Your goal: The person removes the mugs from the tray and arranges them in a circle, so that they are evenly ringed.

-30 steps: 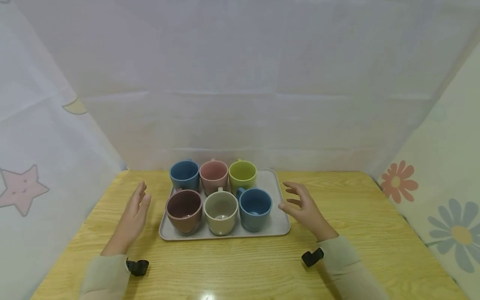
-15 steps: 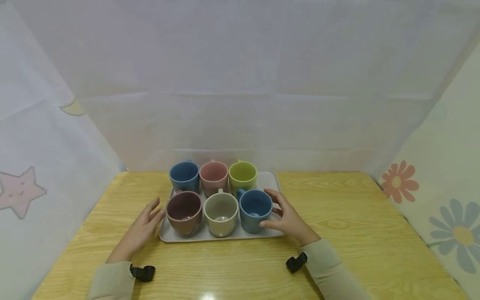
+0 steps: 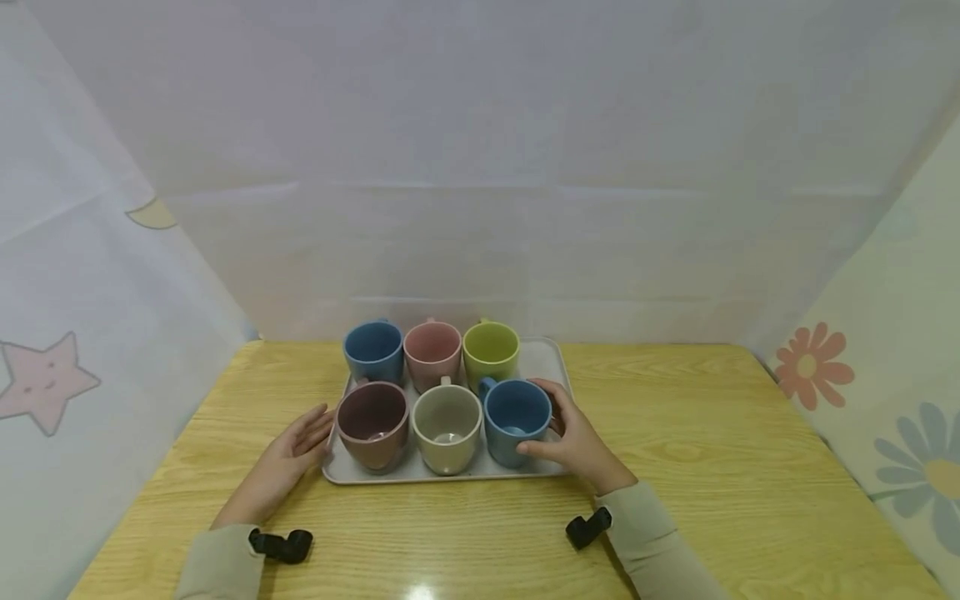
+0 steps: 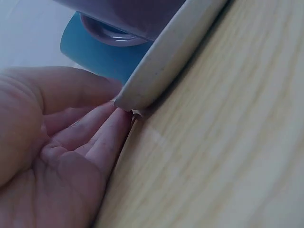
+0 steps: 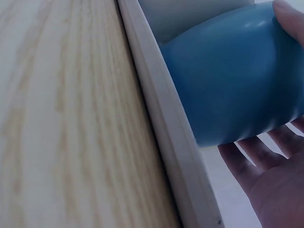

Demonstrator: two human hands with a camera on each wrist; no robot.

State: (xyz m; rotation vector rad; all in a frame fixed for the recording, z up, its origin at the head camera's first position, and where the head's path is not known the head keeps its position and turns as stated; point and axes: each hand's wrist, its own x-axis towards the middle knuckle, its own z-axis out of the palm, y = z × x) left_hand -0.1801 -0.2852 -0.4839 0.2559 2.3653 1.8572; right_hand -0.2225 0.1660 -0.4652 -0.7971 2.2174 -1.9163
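Note:
Two rows of mugs stand on a pale tray. My right hand curls around the front-right blue mug, thumb at the near side and fingers behind. In the right wrist view the thumb and fingertips lie against the blue wall of that mug, which sits inside the tray's rim. At the tray's left side, my left hand pinches the edge. The left wrist view shows the thumb at the top of the rim and the fingers under it, close to the plum-brown mug.
Beside the brown mug is an off-white mug. Behind them stand a darker blue mug, a pink mug and a lime-green mug. The wooden table meets a white cloth backdrop.
Both hands have moved inward from beside the tray. The left hand has taken hold of the tray's left edge, and the right hand has closed around the front blue mug.

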